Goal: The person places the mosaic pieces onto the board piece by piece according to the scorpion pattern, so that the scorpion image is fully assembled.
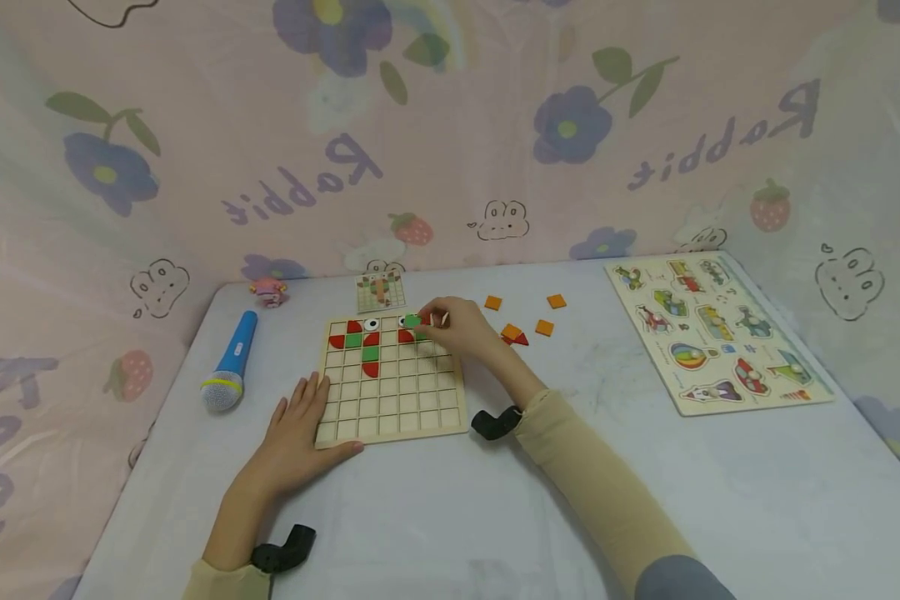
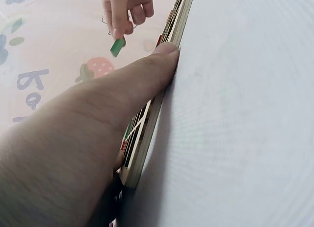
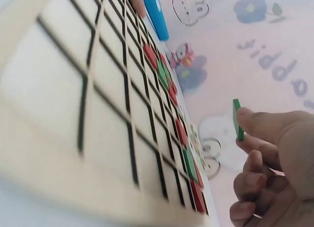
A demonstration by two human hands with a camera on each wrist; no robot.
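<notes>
A square wooden grid board (image 1: 401,408) lies on the table, with red quarter-round, green square and eye-marked tiles (image 1: 353,340) set in its upper cells. My left hand (image 1: 292,429) rests at the board's lower left corner, fingers straight along the left side and thumb on the front edge. Above the board's top right part, my right hand (image 1: 461,329) pinches a green square tile (image 3: 238,120) between thumb and index finger. In the right wrist view that tile is held on edge, apart from the board. The right hand covers some upper right cells in the head view.
Several orange squares (image 1: 544,327) and a red piece (image 1: 522,339) lie right of the board. Behind it is a pattern card (image 1: 381,292). A blue microphone (image 1: 228,358) and a pink figurine (image 1: 269,292) are at left; a picture puzzle board (image 1: 708,387) is at right.
</notes>
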